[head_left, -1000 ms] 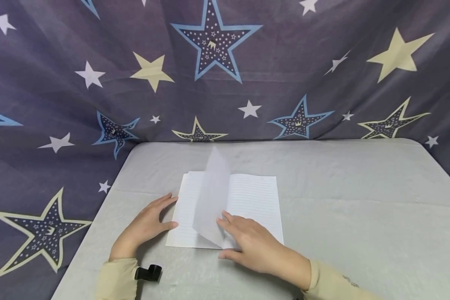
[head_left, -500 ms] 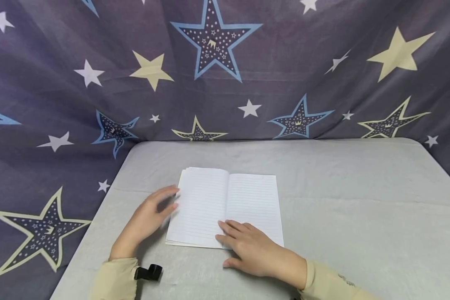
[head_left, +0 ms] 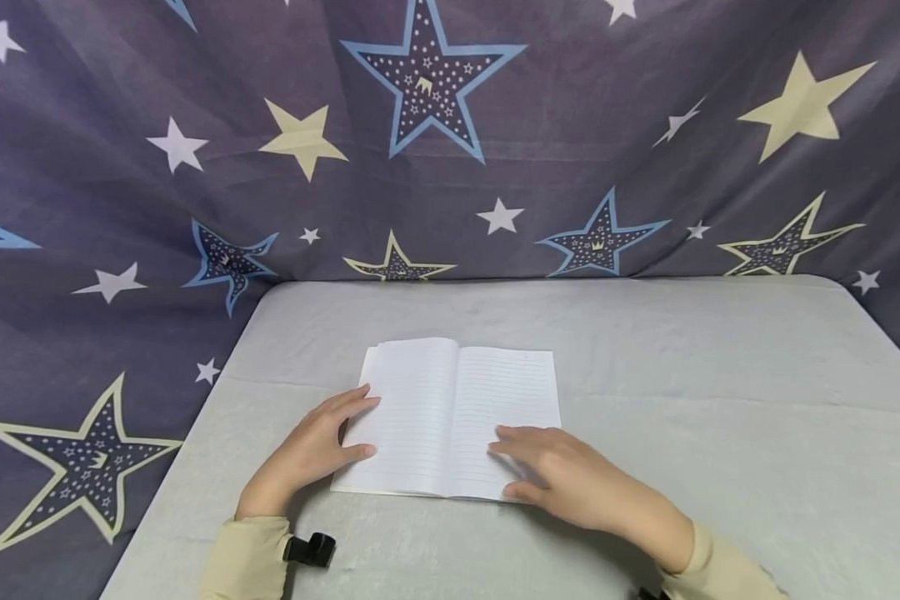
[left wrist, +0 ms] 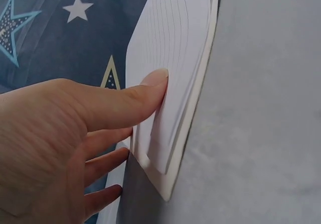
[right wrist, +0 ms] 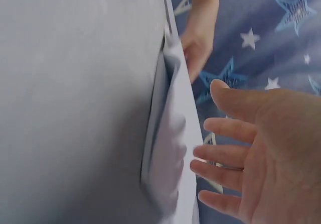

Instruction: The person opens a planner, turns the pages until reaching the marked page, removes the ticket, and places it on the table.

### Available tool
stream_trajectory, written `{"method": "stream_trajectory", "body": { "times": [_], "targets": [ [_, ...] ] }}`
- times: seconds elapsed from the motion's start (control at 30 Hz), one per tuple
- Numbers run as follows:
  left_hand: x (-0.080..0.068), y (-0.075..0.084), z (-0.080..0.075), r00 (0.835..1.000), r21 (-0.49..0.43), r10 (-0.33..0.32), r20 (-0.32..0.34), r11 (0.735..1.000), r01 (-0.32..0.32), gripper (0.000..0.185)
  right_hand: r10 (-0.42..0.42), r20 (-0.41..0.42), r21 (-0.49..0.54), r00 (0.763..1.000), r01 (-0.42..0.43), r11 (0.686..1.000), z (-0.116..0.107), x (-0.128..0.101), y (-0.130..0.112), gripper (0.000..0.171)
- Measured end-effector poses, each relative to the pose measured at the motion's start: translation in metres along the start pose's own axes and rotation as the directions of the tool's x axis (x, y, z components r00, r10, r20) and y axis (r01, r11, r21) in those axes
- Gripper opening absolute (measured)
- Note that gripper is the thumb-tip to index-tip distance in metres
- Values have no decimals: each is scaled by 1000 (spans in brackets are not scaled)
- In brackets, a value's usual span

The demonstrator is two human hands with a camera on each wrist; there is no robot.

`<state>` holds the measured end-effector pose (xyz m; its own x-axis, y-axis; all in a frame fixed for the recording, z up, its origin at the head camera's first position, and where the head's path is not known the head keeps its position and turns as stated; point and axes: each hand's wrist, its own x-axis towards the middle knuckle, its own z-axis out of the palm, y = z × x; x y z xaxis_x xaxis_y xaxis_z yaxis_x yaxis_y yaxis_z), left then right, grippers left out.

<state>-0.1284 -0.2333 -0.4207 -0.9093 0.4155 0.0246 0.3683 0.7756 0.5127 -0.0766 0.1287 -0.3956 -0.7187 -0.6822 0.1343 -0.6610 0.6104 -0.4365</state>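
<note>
Left hand (head_left: 311,454) pressing left page edge with thumb (left wrist: 150,86), fingers spread, same as before. Notebook (head_left: 450,417) lying open, flat, mid table (head_left: 720,433); turned page now down. Right hand (head_left: 570,479) sliding from middle fold to right page, fingers relaxed, holding nothing. Looking like reaching for another page.

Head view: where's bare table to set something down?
Free: the grey table right of the notebook, and the strip between it and the star curtain. Crowded: near-left, where the left hand and right hand rest on the pages.
</note>
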Motion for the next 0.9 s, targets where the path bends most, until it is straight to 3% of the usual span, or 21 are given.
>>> {"method": "stream_trajectory", "body": {
  "times": [0.13, 0.33, 0.6, 0.9],
  "targets": [
    [0, -1, 0, 1000, 5, -17, 10, 1000, 17, 67, 51, -4, 10, 999, -51, 999, -8, -10, 17, 51],
    [0, -2, 1, 1000, 1, -17, 21, 1000, 16, 68, 112, 22, -35, 993, -112, 993, -10, -22, 38, 74],
    [-1, 0, 0, 999, -8, -21, 33, 1000, 21, 67, 196, 95, -56, 976, -192, 980, -9, -27, 44, 90],
    [-1, 1, 0, 998, -11, -34, 46, 999, 34, 68, 190, -2, -161, 982, -187, 969, -4, -22, 39, 87]
  ]
}}
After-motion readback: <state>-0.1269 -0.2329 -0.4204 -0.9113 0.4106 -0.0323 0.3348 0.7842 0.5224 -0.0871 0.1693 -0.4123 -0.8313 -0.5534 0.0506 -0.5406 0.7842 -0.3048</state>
